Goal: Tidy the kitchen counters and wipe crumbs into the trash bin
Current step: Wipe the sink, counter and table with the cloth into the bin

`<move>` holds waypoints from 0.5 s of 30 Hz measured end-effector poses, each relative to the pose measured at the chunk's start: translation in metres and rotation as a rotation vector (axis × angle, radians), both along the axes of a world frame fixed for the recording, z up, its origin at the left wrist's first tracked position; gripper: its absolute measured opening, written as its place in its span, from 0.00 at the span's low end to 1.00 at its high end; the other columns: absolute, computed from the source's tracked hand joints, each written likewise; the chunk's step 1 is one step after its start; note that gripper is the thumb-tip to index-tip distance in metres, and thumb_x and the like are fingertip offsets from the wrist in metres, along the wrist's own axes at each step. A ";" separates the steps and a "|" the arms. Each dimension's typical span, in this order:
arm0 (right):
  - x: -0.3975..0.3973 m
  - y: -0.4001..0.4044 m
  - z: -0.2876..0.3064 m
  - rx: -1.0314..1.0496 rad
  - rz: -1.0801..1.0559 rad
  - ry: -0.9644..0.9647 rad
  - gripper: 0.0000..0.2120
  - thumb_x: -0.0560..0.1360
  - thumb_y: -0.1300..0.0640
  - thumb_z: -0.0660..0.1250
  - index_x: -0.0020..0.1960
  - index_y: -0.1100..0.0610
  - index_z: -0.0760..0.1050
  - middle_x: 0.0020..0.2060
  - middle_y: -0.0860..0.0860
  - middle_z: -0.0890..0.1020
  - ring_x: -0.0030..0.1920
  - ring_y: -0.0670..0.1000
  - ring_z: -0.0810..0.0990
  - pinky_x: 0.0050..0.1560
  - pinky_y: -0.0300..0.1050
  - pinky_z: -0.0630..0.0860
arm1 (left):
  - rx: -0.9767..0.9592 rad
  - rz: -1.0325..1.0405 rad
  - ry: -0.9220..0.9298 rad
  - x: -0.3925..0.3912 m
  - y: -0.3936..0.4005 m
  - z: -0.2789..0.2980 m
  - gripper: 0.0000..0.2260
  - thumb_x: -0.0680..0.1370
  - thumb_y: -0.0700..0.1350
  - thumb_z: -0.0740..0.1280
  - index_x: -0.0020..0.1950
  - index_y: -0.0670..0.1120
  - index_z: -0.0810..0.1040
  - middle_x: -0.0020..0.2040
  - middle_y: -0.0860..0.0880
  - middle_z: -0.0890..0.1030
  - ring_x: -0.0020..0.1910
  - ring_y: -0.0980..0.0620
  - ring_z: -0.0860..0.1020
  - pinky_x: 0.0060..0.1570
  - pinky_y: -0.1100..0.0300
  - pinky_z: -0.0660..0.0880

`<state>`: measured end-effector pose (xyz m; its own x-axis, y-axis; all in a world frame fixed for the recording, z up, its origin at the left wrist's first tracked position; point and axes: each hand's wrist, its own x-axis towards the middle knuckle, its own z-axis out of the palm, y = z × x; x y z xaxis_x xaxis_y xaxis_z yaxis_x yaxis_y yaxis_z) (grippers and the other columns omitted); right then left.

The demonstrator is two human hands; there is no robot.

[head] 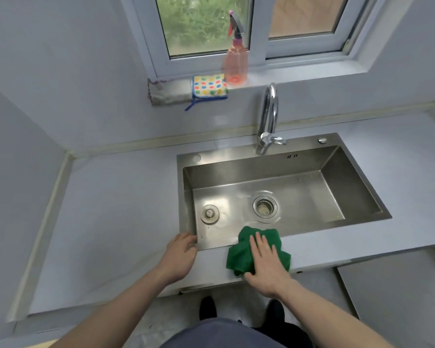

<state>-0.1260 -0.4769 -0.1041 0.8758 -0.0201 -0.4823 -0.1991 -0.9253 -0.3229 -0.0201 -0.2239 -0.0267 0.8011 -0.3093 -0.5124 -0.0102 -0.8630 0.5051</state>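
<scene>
A green cloth [239,257] lies bunched on the narrow counter strip in front of the steel sink [357,182], its far edge hanging over the sink's front rim. My right hand [266,262] presses flat on the cloth with straight fingers. My left hand [181,254] rests with relaxed fingers on the pale counter [116,222] at the sink's front left corner, fingertips touching the rim. No trash bin is in view.
A chrome faucet [268,119] stands behind the sink. A drain strainer [265,206] and a loose plug [209,214] sit in the basin. On the windowsill are a pink spray bottle [235,61], a dotted cloth [209,86] and a grey rag [168,92].
</scene>
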 end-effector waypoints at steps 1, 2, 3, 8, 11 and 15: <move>0.000 0.002 -0.004 0.016 -0.011 0.026 0.53 0.71 0.33 0.56 0.81 0.55 0.30 0.78 0.52 0.29 0.80 0.55 0.30 0.79 0.57 0.35 | 0.007 0.000 -0.001 -0.002 -0.007 0.000 0.21 0.83 0.44 0.57 0.76 0.49 0.70 0.80 0.47 0.62 0.80 0.47 0.56 0.78 0.54 0.52; 0.000 0.002 -0.008 0.034 -0.024 0.042 0.55 0.70 0.28 0.55 0.81 0.54 0.29 0.78 0.51 0.29 0.79 0.54 0.30 0.79 0.58 0.35 | 0.012 0.006 -0.001 -0.003 -0.014 0.001 0.21 0.83 0.44 0.57 0.76 0.49 0.70 0.80 0.48 0.62 0.80 0.47 0.56 0.78 0.53 0.52; -0.001 0.000 -0.011 0.052 -0.038 0.049 0.57 0.69 0.23 0.53 0.80 0.54 0.29 0.77 0.50 0.28 0.78 0.52 0.29 0.79 0.58 0.35 | 0.015 0.012 -0.001 -0.004 -0.021 0.002 0.21 0.83 0.44 0.57 0.76 0.49 0.70 0.80 0.48 0.61 0.80 0.48 0.57 0.78 0.53 0.53; -0.014 -0.036 -0.022 0.031 -0.007 0.016 0.50 0.72 0.21 0.38 0.81 0.53 0.29 0.79 0.49 0.30 0.79 0.51 0.28 0.79 0.56 0.33 | 0.030 0.023 0.018 -0.016 -0.065 0.006 0.22 0.83 0.44 0.57 0.77 0.49 0.68 0.81 0.48 0.59 0.80 0.48 0.54 0.78 0.52 0.52; -0.026 -0.067 -0.024 0.020 -0.036 0.004 0.42 0.79 0.30 0.43 0.81 0.52 0.30 0.80 0.49 0.31 0.79 0.51 0.28 0.79 0.55 0.32 | 0.027 0.034 0.024 -0.023 -0.087 0.006 0.22 0.83 0.43 0.56 0.78 0.48 0.67 0.81 0.48 0.58 0.81 0.48 0.53 0.78 0.52 0.51; -0.043 -0.126 -0.021 0.005 -0.090 -0.009 0.40 0.81 0.33 0.45 0.81 0.53 0.31 0.80 0.48 0.31 0.79 0.50 0.28 0.79 0.55 0.32 | 0.035 0.024 0.013 -0.031 -0.112 -0.003 0.22 0.82 0.42 0.57 0.77 0.47 0.68 0.81 0.46 0.59 0.81 0.47 0.54 0.79 0.52 0.52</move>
<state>-0.1691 -0.6033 -0.1248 0.8747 -0.0963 -0.4750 -0.2782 -0.9023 -0.3294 -0.0512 -0.3360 -0.0295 0.8012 -0.2722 -0.5330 0.0169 -0.8800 0.4747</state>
